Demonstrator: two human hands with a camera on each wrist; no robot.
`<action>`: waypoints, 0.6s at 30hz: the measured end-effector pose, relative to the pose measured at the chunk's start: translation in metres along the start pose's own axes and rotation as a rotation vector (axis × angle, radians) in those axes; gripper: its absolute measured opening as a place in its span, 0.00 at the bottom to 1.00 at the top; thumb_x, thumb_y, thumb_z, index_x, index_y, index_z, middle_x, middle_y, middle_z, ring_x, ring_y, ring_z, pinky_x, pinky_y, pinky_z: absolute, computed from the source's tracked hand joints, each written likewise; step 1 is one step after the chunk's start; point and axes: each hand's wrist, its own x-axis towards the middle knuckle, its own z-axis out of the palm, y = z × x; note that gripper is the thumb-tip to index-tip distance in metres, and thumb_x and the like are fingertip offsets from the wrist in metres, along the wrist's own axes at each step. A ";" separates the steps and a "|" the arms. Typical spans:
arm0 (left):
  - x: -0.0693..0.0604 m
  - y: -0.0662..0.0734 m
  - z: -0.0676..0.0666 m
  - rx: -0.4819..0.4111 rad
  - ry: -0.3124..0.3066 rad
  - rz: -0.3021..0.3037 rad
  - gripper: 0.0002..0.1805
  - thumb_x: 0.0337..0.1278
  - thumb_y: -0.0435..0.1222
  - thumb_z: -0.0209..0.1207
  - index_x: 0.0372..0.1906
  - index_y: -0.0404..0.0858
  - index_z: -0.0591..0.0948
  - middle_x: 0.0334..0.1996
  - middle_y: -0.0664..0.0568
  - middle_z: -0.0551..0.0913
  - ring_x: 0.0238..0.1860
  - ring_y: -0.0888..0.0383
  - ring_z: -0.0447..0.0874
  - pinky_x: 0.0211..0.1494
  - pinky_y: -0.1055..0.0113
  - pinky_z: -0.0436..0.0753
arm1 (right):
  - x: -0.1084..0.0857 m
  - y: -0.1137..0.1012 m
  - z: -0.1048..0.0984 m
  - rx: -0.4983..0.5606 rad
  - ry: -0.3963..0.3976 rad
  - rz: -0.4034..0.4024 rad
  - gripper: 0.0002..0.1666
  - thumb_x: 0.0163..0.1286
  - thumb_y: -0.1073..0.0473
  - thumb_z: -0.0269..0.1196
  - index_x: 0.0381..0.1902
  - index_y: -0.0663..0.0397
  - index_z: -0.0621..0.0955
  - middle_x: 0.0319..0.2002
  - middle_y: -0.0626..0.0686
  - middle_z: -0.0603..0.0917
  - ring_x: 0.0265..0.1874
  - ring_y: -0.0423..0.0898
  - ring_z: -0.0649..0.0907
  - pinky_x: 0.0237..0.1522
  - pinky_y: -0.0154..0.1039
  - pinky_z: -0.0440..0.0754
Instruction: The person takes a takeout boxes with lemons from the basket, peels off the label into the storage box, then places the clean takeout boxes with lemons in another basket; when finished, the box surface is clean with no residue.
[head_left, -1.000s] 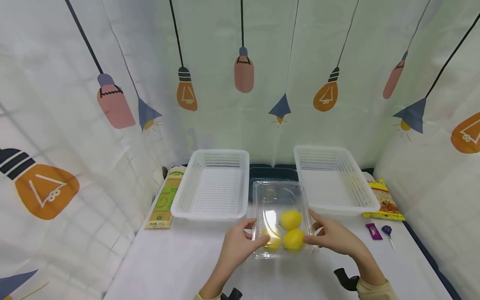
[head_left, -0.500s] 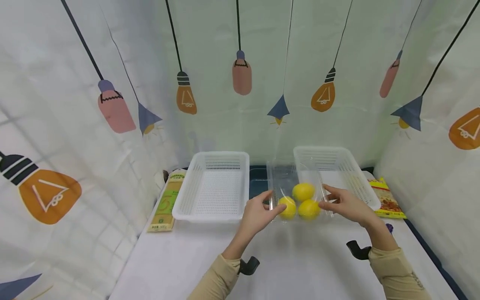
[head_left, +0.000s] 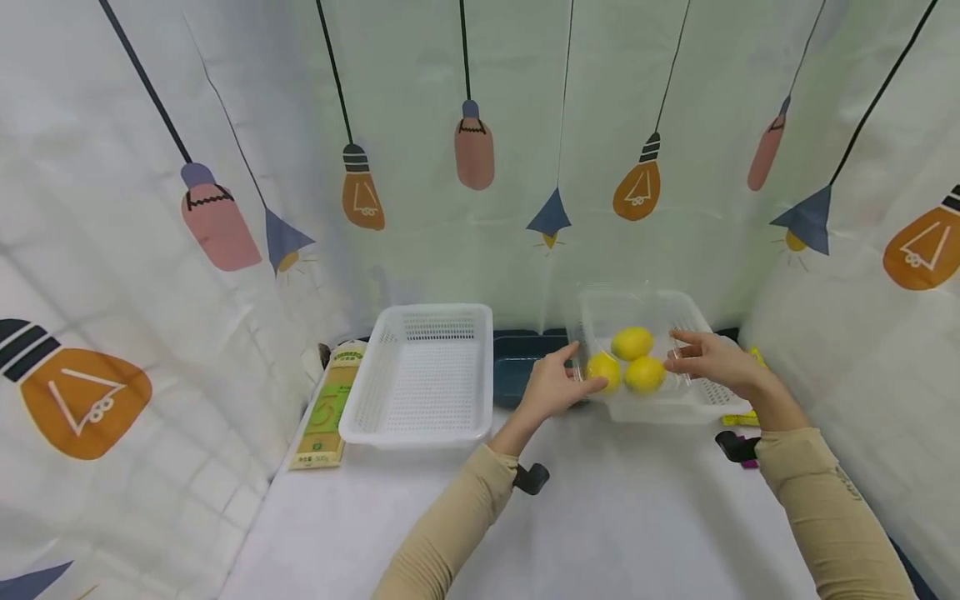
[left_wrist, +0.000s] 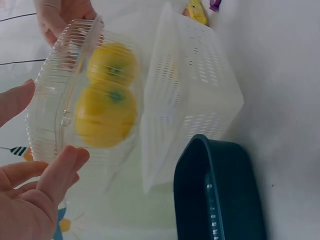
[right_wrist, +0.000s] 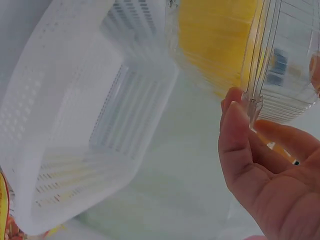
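A clear plastic clamshell box (left_wrist: 52, 107) holds three lemons (head_left: 632, 342). Raised off the table, it is above the right white basket (head_left: 708, 410), tilted in the left wrist view. My left hand (head_left: 553, 383) grips the box's left side between thumb and fingers. On the opposite side, my right hand (head_left: 712, 362) holds it; the right wrist view shows thumb and fingertips pinching the rim. Below the box, the perforated basket wall (left_wrist: 200, 75) stands apart from it in the left wrist view.
A second white basket (head_left: 420, 375) stands to the left, with a green-yellow noodle packet (head_left: 327, 408) beside it. Between the baskets sits a dark teal tray (head_left: 517, 367). Behind the right arm, a yellow snack bag (head_left: 738, 419) is mostly hidden. A printed curtain (head_left: 420, 250) surrounds the table.
Both hands have lifted the box of lemons off the table and carried it rightward and away, from the middle front to above the right basket.
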 end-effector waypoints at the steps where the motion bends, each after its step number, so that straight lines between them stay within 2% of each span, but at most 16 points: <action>1: 0.004 -0.001 0.002 -0.005 0.001 0.010 0.44 0.54 0.53 0.68 0.73 0.39 0.68 0.61 0.41 0.82 0.47 0.54 0.90 0.38 0.73 0.86 | 0.002 0.001 -0.003 -0.008 -0.001 0.004 0.48 0.75 0.48 0.57 0.77 0.69 0.49 0.69 0.77 0.66 0.62 0.65 0.77 0.57 0.53 0.82; 4: 0.016 -0.004 0.011 -0.028 0.011 0.020 0.42 0.55 0.52 0.68 0.72 0.39 0.68 0.62 0.41 0.82 0.46 0.53 0.91 0.36 0.73 0.86 | 0.009 0.005 -0.011 -0.014 -0.025 0.017 0.48 0.76 0.49 0.56 0.77 0.71 0.47 0.69 0.78 0.65 0.65 0.68 0.74 0.60 0.56 0.80; 5: 0.019 -0.005 0.014 -0.038 0.016 0.016 0.42 0.56 0.52 0.68 0.72 0.39 0.68 0.65 0.41 0.79 0.47 0.52 0.91 0.36 0.73 0.86 | 0.012 0.006 -0.014 -0.018 -0.031 0.023 0.48 0.76 0.49 0.56 0.77 0.71 0.46 0.70 0.78 0.64 0.66 0.69 0.73 0.61 0.57 0.80; 6: 0.023 -0.005 0.016 -0.043 0.028 0.012 0.41 0.56 0.51 0.68 0.72 0.39 0.69 0.58 0.41 0.85 0.41 0.54 0.91 0.34 0.73 0.84 | 0.015 0.007 -0.016 -0.023 -0.034 0.024 0.48 0.76 0.50 0.56 0.77 0.72 0.46 0.70 0.78 0.64 0.66 0.70 0.72 0.61 0.57 0.79; 9: 0.032 -0.003 0.023 -0.024 0.039 -0.002 0.40 0.57 0.50 0.67 0.72 0.38 0.69 0.57 0.41 0.85 0.45 0.53 0.91 0.36 0.73 0.85 | 0.022 0.011 -0.024 -0.027 -0.046 0.033 0.47 0.77 0.52 0.55 0.76 0.73 0.45 0.70 0.79 0.62 0.67 0.72 0.70 0.63 0.58 0.78; 12: 0.041 -0.001 0.029 -0.019 0.004 -0.020 0.40 0.60 0.48 0.66 0.73 0.36 0.67 0.43 0.34 0.86 0.34 0.47 0.86 0.33 0.66 0.81 | 0.028 0.015 -0.031 -0.034 -0.057 0.041 0.45 0.76 0.56 0.55 0.76 0.76 0.45 0.70 0.81 0.59 0.68 0.74 0.68 0.63 0.59 0.77; 13: 0.044 0.000 0.031 -0.006 -0.008 -0.029 0.40 0.61 0.49 0.65 0.73 0.36 0.66 0.52 0.34 0.85 0.43 0.47 0.88 0.38 0.67 0.84 | 0.029 0.016 -0.033 -0.032 -0.064 0.051 0.45 0.76 0.57 0.55 0.76 0.75 0.45 0.71 0.81 0.57 0.68 0.74 0.68 0.63 0.59 0.77; 16: 0.052 0.000 0.039 0.010 -0.043 -0.049 0.40 0.63 0.49 0.63 0.74 0.37 0.65 0.54 0.35 0.84 0.47 0.46 0.87 0.47 0.63 0.86 | 0.032 0.022 -0.038 -0.047 -0.075 0.080 0.45 0.77 0.58 0.54 0.75 0.76 0.44 0.72 0.81 0.54 0.67 0.73 0.69 0.61 0.55 0.80; 17: 0.055 0.000 0.042 0.019 -0.051 -0.052 0.39 0.63 0.50 0.63 0.74 0.38 0.65 0.59 0.37 0.82 0.53 0.48 0.87 0.52 0.62 0.86 | 0.033 0.024 -0.039 -0.052 -0.075 0.090 0.44 0.77 0.58 0.53 0.75 0.76 0.43 0.72 0.81 0.55 0.64 0.72 0.73 0.59 0.53 0.82; 18: 0.058 -0.001 0.045 0.033 -0.056 -0.056 0.39 0.63 0.50 0.62 0.74 0.39 0.65 0.63 0.40 0.80 0.58 0.49 0.85 0.57 0.62 0.85 | 0.034 0.026 -0.040 -0.042 -0.080 0.108 0.45 0.77 0.58 0.53 0.76 0.75 0.43 0.67 0.83 0.62 0.57 0.68 0.79 0.55 0.48 0.84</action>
